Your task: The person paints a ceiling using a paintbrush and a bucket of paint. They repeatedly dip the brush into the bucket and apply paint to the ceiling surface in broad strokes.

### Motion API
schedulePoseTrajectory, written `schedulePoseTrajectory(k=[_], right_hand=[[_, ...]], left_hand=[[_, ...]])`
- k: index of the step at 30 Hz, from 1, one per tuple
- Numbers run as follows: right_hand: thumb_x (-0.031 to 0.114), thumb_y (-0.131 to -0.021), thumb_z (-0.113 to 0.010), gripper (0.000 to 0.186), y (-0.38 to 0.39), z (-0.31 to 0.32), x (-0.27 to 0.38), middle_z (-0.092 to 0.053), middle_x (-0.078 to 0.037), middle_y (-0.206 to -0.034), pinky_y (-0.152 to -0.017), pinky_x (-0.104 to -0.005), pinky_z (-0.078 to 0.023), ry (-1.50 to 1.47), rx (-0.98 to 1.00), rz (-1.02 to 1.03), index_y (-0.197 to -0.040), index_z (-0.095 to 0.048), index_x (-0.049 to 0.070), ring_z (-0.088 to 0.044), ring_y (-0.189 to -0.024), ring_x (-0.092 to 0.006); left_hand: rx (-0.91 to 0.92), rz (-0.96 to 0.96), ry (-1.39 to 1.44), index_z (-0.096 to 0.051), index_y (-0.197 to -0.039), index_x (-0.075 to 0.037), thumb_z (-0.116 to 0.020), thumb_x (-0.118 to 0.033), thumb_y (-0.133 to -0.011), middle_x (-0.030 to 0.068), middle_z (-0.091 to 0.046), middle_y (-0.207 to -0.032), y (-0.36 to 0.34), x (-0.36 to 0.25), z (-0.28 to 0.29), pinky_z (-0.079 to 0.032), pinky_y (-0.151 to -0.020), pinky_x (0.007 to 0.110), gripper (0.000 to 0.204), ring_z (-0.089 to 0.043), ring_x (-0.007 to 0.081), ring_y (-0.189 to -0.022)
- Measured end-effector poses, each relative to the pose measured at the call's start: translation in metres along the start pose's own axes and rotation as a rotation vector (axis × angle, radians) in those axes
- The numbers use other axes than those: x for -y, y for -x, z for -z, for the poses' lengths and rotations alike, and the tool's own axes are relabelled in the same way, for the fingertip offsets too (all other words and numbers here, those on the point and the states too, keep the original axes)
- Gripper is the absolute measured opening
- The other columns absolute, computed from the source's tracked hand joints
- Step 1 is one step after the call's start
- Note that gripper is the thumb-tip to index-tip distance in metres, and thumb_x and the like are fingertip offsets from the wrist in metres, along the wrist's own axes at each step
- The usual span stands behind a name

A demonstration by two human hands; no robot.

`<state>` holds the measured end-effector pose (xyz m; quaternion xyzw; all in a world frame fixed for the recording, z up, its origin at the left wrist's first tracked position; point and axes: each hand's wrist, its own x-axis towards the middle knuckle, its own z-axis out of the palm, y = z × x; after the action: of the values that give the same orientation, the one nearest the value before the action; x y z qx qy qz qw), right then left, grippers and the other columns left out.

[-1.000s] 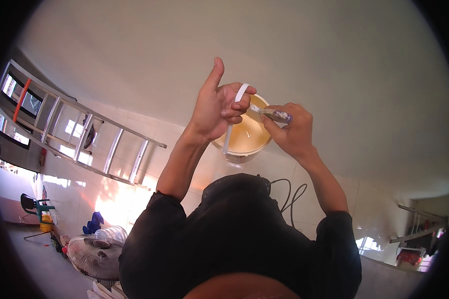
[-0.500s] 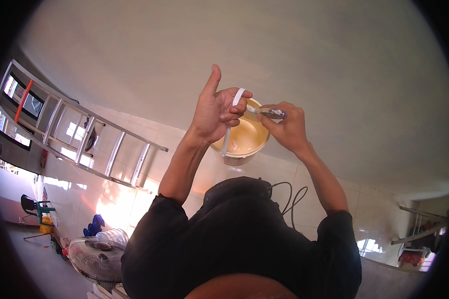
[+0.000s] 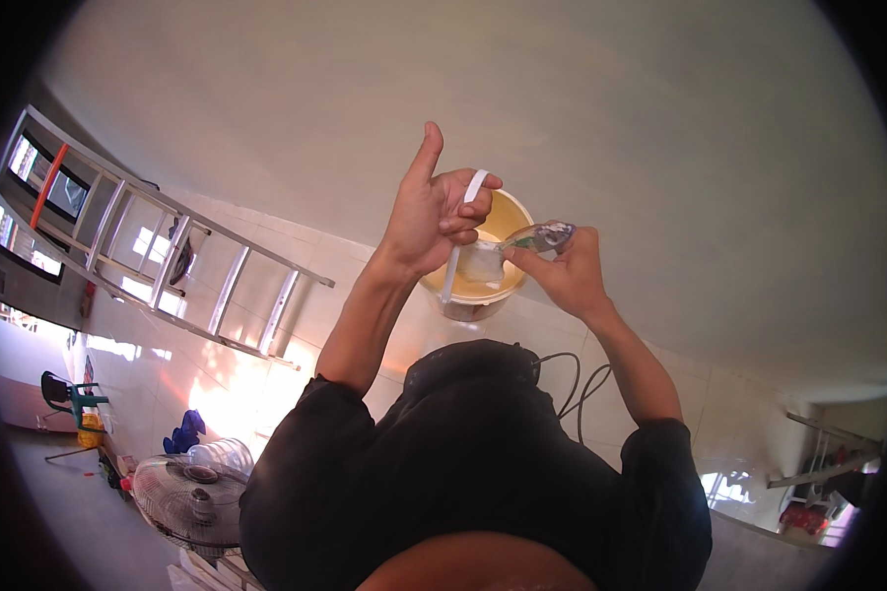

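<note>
My left hand (image 3: 426, 225) is hooked by its curled fingers round the white strap handle (image 3: 475, 185) of a bucket, with its thumb stuck out. The bucket (image 3: 511, 211) hangs below that hand, its inside yellowish and smeared. Between the thumb and fingers of my right hand (image 3: 574, 279) is a putty knife (image 3: 540, 238) with a clear, partly green handle. Its blade, pale and seemingly coated with white paste, reaches over the bucket's mouth. Part of the bucket's left side is hidden behind my left hand.
A metal ladder (image 3: 158, 241) with an orange bar stands at the left. Lower left are a fan (image 3: 192, 502), a large clear bottle (image 3: 225, 453) and a green chair (image 3: 74, 396). A dark cable (image 3: 579, 394) loops beside my body. A broad pale plain surface (image 3: 660, 128) spans the upper view.
The putty knife has turned and shifted slightly downward, so its pale blade now shows flat over the bucket. My left hand keeps its hold on the strap with little movement.
</note>
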<state>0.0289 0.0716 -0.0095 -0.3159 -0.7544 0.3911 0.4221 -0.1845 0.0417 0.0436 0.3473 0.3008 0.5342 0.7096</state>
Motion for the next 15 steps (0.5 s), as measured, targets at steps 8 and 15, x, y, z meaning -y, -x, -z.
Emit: schedulePoseTrajectory(k=[8,15], right_hand=[[0.013,-0.080,-0.083,0.017,-0.018,-0.007,-0.018,-0.074,-0.009,-0.078,-0.065,-0.0296,-0.053,0.142,-0.060,0.018,-0.091,-0.078,0.001,-0.069,-0.068,-0.0154],[0.019,-0.074,-0.082,0.018,-0.017,0.007,-0.023,-0.065,-0.010,-0.068,-0.060,-0.0398,-0.049,0.505,-0.276,0.398,-0.089,-0.078,0.009,-0.062,-0.064,-0.0283]], left_hand=[[0.010,-0.005,0.007,-0.064,-0.109,0.001,-0.019,-0.084,-0.094,-0.0056,-0.038,-0.064,0.003,0.001,0.000,-0.020,-0.045,0.018,0.098,-0.024,0.0019,-0.047],[0.036,0.032,0.035,-0.063,-0.107,0.000,-0.020,-0.087,-0.092,-0.0046,-0.040,-0.064,-0.007,-0.003,0.009,-0.020,-0.043,0.018,0.098,-0.024,0.0021,-0.044]])
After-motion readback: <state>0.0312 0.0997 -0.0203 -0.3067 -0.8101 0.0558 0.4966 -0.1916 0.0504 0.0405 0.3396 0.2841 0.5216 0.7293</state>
